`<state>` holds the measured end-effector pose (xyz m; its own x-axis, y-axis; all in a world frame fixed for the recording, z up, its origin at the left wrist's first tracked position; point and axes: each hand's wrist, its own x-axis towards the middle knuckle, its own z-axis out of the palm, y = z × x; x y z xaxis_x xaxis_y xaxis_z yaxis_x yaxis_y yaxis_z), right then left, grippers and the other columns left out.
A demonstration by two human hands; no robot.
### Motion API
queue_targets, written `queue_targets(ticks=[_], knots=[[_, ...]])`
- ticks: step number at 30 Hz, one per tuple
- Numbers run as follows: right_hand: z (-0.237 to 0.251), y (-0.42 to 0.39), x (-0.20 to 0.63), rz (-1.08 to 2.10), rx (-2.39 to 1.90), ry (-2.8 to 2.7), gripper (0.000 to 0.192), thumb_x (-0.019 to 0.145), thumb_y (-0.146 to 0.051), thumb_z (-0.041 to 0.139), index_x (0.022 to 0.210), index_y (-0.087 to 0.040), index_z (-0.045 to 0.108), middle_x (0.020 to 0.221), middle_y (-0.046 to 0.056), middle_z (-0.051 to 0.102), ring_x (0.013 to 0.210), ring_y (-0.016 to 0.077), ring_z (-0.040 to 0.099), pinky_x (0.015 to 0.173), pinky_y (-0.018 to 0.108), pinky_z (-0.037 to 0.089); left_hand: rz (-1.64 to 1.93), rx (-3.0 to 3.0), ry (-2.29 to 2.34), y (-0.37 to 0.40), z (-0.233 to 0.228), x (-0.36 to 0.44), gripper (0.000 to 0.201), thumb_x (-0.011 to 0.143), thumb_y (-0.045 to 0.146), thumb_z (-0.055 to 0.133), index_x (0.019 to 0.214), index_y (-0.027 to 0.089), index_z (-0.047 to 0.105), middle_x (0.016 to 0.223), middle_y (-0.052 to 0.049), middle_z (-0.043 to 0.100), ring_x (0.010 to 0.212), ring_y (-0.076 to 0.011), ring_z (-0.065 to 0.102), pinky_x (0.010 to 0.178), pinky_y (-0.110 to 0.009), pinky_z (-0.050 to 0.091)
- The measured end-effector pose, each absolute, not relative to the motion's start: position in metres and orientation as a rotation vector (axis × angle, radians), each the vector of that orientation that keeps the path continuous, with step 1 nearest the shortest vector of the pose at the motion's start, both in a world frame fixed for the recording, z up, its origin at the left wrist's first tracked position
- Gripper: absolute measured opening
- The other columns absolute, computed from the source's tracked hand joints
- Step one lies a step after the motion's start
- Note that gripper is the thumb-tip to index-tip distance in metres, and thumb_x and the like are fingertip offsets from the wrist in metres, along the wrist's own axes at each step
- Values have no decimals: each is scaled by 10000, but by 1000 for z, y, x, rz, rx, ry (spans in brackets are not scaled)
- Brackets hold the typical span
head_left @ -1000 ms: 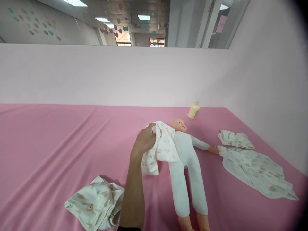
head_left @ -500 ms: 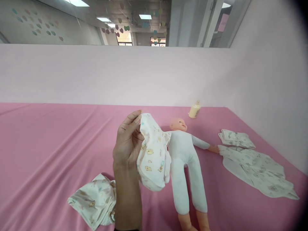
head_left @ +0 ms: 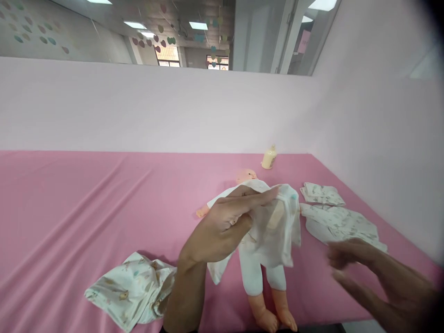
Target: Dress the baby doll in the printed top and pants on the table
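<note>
Pink sheet below; our left hand pinches the white printed baby garment over the doll, right hand spread. Loose grip could drop it.

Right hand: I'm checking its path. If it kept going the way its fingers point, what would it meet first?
Likely the garment that the left hand holds over the doll; the right hand is blurred and depth unclear.

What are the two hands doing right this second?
Left hand: closed on the printed baby garment, holding it up over the doll.
Right hand: open, fingers spread, holding nothing, blurred beside the doll.
</note>
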<state>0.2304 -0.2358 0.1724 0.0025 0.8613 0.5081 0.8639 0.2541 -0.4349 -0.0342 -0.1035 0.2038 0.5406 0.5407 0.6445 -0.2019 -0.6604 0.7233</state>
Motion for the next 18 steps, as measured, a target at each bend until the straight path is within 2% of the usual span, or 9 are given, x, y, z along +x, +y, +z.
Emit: queue_targets(ticks=[3, 5, 10, 13, 16, 18], knots=[[188, -199, 197, -66, -1515, -1868, 477, 833, -511, 655, 1229, -260, 562, 1106, 96, 669, 966, 261, 665, 798, 413, 567, 1191, 2140, 348, -110, 205, -25, 591, 927, 37, 442, 1437, 333, 477, 899, -21, 683, 1093, -170, 565, 950, -340, 511], [195, -176, 177, -131, -1507, -1791, 433, 863, -460, 619, 1222, -229, 544, 1136, 117, 650, 961, 266, 658, 762, 414, 555, 1232, 2154, 435, -113, 206, -20, 569, 942, 63, 441, 1433, 348, 477, 983, -24, 680, 1081, -162, 573, 928, -326, 516], [209, -145, 171, -131, -1460, -1735, 84, 861, -217, 531, 932, -211, 576, 839, 33, 653, 733, 179, 617, 628, 302, 487, 1318, 2104, 694, -115, 207, -19, 453, 963, 207, 516, 1387, 366, 523, 1181, -6, 645, 1092, -143, 586, 935, -300, 501], [230, -141, 180, 22, -1466, -1713, 114, 826, -155, 487, 798, -211, 583, 727, 0, 620, 603, 131, 541, 515, 244, 417, 1287, 2171, 899, -109, 206, -18, 396, 971, 298, 511, 1363, 353, 536, 1243, -8, 624, 1173, -170, 545, 997, -345, 454], [258, -139, 183, 224, -1467, -1614, 172, 802, -139, 463, 768, -215, 612, 650, -24, 585, 524, 102, 487, 431, 203, 355, 1210, 2245, 1142, -95, 201, -11, 475, 942, 389, 542, 1402, 303, 464, 1309, -49, 581, 1239, -231, 491, 1026, -418, 403], [276, -138, 181, 244, -1439, -1547, 193, 785, -127, 458, 750, -213, 627, 618, -33, 563, 494, 83, 463, 410, 182, 331, 1150, 2267, 1233, -84, 195, -4, 446, 935, 397, 534, 1359, 269, 478, 1298, -69, 577, 1199, -247, 513, 998, -430, 400]])
